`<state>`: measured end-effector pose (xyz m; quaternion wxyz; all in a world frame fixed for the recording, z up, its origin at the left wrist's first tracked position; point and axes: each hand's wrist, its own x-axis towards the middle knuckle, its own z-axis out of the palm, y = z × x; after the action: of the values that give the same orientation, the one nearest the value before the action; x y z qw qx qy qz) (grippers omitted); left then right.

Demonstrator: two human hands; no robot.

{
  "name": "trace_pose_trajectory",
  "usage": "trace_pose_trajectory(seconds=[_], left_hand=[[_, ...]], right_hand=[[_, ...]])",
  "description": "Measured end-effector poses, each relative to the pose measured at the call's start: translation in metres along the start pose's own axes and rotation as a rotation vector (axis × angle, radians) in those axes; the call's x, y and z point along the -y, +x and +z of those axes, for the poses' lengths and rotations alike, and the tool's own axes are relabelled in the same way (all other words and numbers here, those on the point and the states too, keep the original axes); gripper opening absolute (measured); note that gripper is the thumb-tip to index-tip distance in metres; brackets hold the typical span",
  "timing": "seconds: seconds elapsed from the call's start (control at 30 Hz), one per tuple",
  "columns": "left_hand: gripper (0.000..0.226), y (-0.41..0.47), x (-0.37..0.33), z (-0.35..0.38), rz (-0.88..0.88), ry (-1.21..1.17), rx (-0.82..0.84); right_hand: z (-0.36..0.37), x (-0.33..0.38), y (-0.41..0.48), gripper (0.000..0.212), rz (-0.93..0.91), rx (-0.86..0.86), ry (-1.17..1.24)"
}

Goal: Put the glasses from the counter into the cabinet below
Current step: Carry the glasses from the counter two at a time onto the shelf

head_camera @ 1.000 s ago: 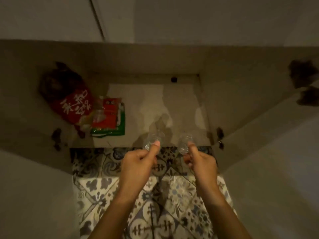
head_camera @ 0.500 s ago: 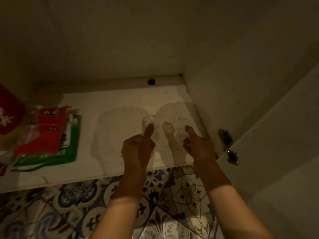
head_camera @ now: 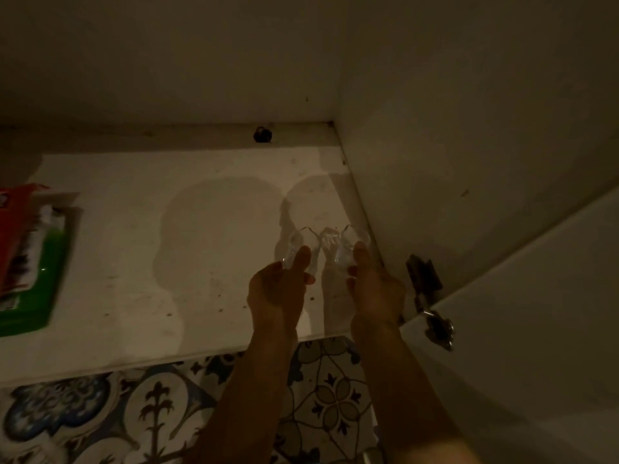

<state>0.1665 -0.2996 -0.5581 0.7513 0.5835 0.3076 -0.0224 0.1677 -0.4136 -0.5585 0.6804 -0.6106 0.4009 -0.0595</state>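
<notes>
Two small clear glasses are inside the open cabinet, over its white floor (head_camera: 207, 249) near the right wall. My left hand (head_camera: 278, 289) grips the left glass (head_camera: 296, 244), thumb on its near side. My right hand (head_camera: 375, 289) grips the right glass (head_camera: 348, 244) the same way. The glasses sit side by side, almost touching. Whether their bases rest on the cabinet floor I cannot tell in the dim light.
A red and green packet (head_camera: 30, 256) lies at the cabinet's left side. The open door (head_camera: 522, 316) with its metal hinge (head_camera: 432, 303) stands at the right. A dark hole (head_camera: 262, 134) marks the back edge. Patterned floor tiles (head_camera: 140, 413) lie below.
Both hands have carried the glasses from outside the cabinet's front edge into it and toward the right wall. The view has dropped closer to the cabinet floor.
</notes>
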Motion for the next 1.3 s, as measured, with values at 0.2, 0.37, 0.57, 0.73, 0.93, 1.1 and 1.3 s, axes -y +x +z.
trace_pose_trajectory(seconds=[0.2,0.37,0.57,0.73,0.93,1.1,1.3], left_hand=[[0.051,-0.004,0.018,0.015,0.105,0.106,-0.039],[0.036,-0.003,0.020,0.025,0.117,0.136,-0.066],[0.042,-0.006,0.016,0.047,0.085,0.169,-0.052],[0.047,-0.003,0.017,0.053,0.127,0.199,-0.039],[0.042,0.005,0.026,0.038,0.248,0.211,0.121],[0.040,0.013,0.026,0.044,0.248,0.265,0.138],[0.043,0.015,0.026,0.052,0.260,0.322,0.124]], right_hand=[[0.000,-0.008,0.013,0.042,0.018,-0.015,-0.015],[0.002,-0.010,0.014,0.045,-0.009,-0.026,0.020],[0.007,-0.005,0.025,0.058,0.000,-0.024,0.042],[0.006,0.000,0.027,0.058,-0.036,-0.055,0.124],[0.004,-0.008,0.018,0.026,-0.046,-0.023,0.102],[0.008,-0.004,0.026,0.023,-0.008,-0.047,0.103],[0.005,-0.004,0.033,0.033,0.009,-0.097,0.040]])
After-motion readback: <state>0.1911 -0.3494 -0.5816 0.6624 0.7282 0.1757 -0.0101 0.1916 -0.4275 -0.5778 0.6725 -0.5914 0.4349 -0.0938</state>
